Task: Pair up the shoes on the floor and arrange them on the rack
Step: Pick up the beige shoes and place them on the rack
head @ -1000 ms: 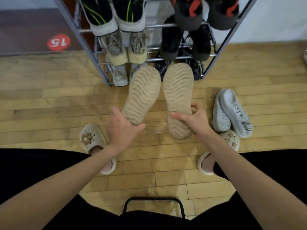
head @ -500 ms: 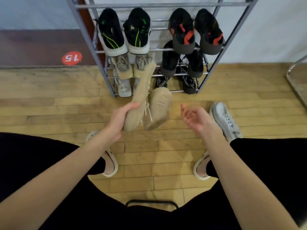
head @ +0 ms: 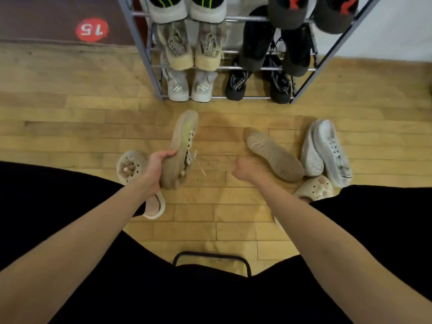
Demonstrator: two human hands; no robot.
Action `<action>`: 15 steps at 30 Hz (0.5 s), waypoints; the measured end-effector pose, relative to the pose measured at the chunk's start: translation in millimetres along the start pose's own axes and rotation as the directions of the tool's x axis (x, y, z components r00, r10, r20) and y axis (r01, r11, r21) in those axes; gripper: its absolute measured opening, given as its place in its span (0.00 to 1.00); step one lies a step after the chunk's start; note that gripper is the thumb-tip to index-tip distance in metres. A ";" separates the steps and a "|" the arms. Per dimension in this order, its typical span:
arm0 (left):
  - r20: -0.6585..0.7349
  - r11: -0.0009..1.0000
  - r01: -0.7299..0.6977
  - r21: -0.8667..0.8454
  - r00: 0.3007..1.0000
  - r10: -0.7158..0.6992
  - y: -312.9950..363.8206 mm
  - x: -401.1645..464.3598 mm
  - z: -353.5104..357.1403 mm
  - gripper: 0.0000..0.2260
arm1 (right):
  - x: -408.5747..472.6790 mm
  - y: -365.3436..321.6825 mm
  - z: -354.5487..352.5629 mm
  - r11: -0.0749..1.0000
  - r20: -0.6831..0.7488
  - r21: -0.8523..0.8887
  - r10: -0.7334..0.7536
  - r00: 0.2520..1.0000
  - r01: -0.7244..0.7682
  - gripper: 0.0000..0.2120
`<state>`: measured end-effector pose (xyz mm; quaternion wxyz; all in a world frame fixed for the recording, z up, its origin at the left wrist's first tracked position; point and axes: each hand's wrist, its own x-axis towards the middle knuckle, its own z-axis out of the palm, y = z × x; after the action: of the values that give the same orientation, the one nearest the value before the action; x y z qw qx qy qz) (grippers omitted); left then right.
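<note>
Wooden plank floor (white wall behind) bears metal rack.

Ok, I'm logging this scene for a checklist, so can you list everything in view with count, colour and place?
Grey metal shoe rack: one, against the wall, top centre.
Shoes on the rack: eight pairs, black-and-green, black-and-red, beige, black, pale grey, black.
Tan knit sneaker: one, held in the left hand.
Tan sneaker lying sole-up: one, on the floor.
Light grey lace-up sneakers: two, on the floor at right.
Red round sticker marked 15: one, on the floor, upper left.
Black metal chair frame: one, bottom centre.
Cream perforated clogs: two, on the person's feet.
Left hand: gripping the tan sneaker.
Right hand: closed on its lace end.
</note>
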<state>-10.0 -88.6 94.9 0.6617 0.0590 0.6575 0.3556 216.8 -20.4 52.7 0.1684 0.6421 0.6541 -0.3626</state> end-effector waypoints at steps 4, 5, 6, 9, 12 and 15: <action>0.033 0.999 0.016 -0.046 0.999 -0.014 2.8 14.6 13.1 0.13 | 48.7 25.2 17.7 0.991 -0.007 -0.037 0.127 0.992 -0.127 0.29; 0.045 0.999 0.028 -0.045 0.999 -0.026 4.4 18.2 17.3 0.15 | 58.4 29.3 18.9 0.985 -0.017 -0.033 0.167 0.986 -0.167 0.32; 0.054 0.999 0.037 -0.035 0.998 -0.035 5.8 22.4 22.0 0.17 | 66.4 33.4 17.1 0.980 -0.035 -0.033 0.193 0.981 -0.194 0.34; 0.108 0.998 0.057 -0.012 0.993 -0.055 11.1 39.9 34.6 0.18 | 100.3 48.2 8.2 0.983 -0.137 -0.074 0.159 0.978 -0.170 0.35; 0.178 0.995 0.098 -0.001 0.979 -0.096 11.3 68.4 40.6 0.26 | 136.9 59.0 -6.4 0.971 -0.210 -0.215 0.057 0.976 -0.103 0.35; 0.172 0.992 0.125 -0.026 0.978 -0.119 8.8 86.7 49.0 0.23 | 164.1 63.5 -13.6 0.949 -0.174 -0.301 0.048 0.984 -0.100 0.36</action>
<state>21.0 -15.4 34.2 0.7371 0.0364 0.5941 0.3200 261.7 101.3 -66.9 0.2253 0.6598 0.6898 -0.1953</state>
